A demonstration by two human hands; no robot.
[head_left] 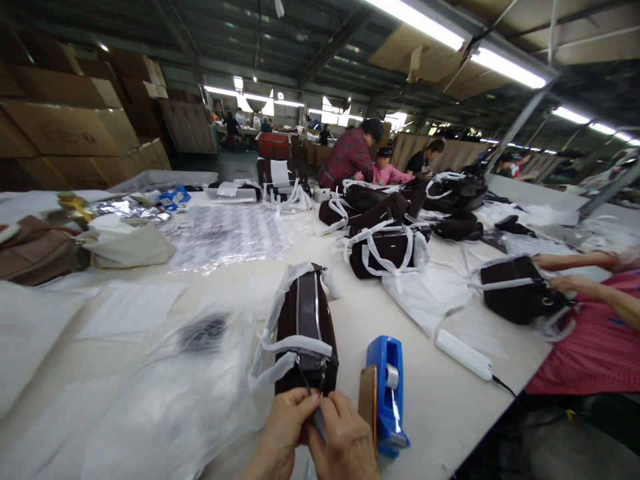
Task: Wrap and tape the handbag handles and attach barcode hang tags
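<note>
A dark brown bag (307, 307) with its straps wrapped in white lies on the table, its zippered top facing up. My left hand (287, 427) pinches at the near end of the bag, by the dark cords hanging from the zipper. Touching it on the right, my right hand (343, 433) has its fingers closed and bent over a small greyish piece. What exactly the left fingertips hold is too small to make out. Just right of my hands are a blue tape dispenser (387, 400) and a phone (368, 400) on edge against it.
Clear plastic bags (165, 400) cover the table's left part. More wrapped dark bags (385, 250) lie farther back. At the right, a person's hands hold a dark bag (515, 290), near a white corded device (464, 353). Other people work behind the table; cartons (75, 130) stand back left.
</note>
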